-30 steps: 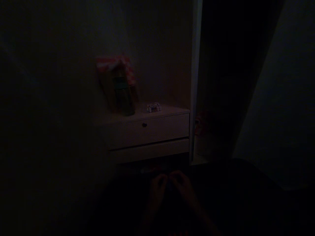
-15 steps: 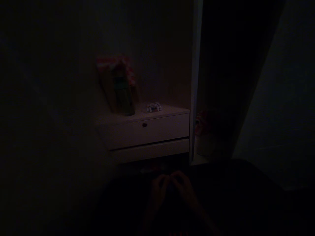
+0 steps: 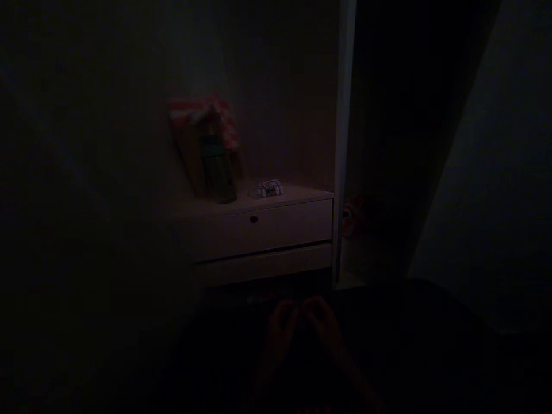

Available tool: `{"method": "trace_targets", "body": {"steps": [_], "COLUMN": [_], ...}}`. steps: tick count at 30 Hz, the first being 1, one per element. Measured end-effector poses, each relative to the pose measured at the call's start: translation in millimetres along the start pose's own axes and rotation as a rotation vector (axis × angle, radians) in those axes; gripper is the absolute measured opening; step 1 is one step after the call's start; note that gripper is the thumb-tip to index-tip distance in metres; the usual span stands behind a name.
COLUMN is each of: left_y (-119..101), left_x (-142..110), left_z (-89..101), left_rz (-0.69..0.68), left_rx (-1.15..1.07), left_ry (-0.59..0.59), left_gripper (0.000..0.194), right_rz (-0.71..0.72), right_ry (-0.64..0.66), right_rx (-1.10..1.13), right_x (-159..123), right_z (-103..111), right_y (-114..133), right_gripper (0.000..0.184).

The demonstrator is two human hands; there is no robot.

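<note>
The scene is very dark. My left hand (image 3: 281, 328) and my right hand (image 3: 324, 325) are held close together low in the middle of the head view, fingertips nearly meeting. On each, thumb and forefinger are pinched together. Whatever lies between the fingertips is too dark and small to name. Beyond the hands stands a pale drawer unit with an upper drawer (image 3: 293, 227) that has a round dark lock or knob (image 3: 254, 219), and a lower drawer (image 3: 276, 265).
On the unit's top stand a green bottle (image 3: 219, 172), a red-and-white checked cloth or bag (image 3: 200, 109) behind it, and a small white toy-like object (image 3: 270, 188). A pale upright panel (image 3: 344, 115) rises at right. Past it lies something red (image 3: 354, 218). A dark surface (image 3: 388, 333) spreads below.
My hands have shifted slightly, with a small gap now showing between the fingertips. The light on the unit has dimmed a little; objects on top have stayed put.
</note>
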State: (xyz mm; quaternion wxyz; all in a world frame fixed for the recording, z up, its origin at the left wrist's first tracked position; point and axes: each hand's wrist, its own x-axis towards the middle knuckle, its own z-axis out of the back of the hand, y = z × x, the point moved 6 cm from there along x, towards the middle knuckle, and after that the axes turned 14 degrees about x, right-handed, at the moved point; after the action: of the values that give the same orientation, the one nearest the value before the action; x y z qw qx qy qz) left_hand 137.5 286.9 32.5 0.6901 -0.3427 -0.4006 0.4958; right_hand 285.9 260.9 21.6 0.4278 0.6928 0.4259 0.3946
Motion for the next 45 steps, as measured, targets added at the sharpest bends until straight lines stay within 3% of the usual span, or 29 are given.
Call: {"method": "trace_targets", "body": {"steps": [18, 23, 31, 34, 39, 41, 45], "left_y": [6.2, 9.1, 10.3, 22.6, 34.9, 33.3, 30.2], "left_x": [1.6, 0.4, 1.7, 6.6, 9.7, 9.8, 9.3], "left_z": [-2.6, -2.0, 9.5, 14.1, 14.0, 12.1, 9.9], "left_rz": [0.001, 0.029, -0.119, -0.018, 0.139, 0.138, 0.128], "left_rx": [-0.101, -0.078, -0.017, -0.031, -0.119, -0.141, -0.096], "left_ry": [0.038, 0.013, -0.123, -0.206, -0.267, -0.251, -0.218], "left_gripper": [0.034, 0.044, 0.036, 0.031, 0.034, 0.036, 0.040], "right_rz": [-0.033, -0.025, 0.210, 0.286, 0.264, 0.240, 0.155], "right_ry": [0.100, 0.102, 0.141, 0.225, 0.364, 0.308, 0.055], "right_rx": [0.017, 0.009, -0.131, -0.230, -0.361, -0.323, -0.198], "right_x": [0.2, -1.9, -8.8, -14.8, -26.8, -25.4, -13.6], "right_z": [-4.2, -5.9, -12.9, -18.5, -25.6, -22.2, -6.2], "right_y": [-7.0, -1.1, 20.2, 26.0, 29.6, 30.6, 27.5], "right_gripper": [0.033, 0.033, 0.013, 0.016, 0.022, 0.018, 0.035]}}
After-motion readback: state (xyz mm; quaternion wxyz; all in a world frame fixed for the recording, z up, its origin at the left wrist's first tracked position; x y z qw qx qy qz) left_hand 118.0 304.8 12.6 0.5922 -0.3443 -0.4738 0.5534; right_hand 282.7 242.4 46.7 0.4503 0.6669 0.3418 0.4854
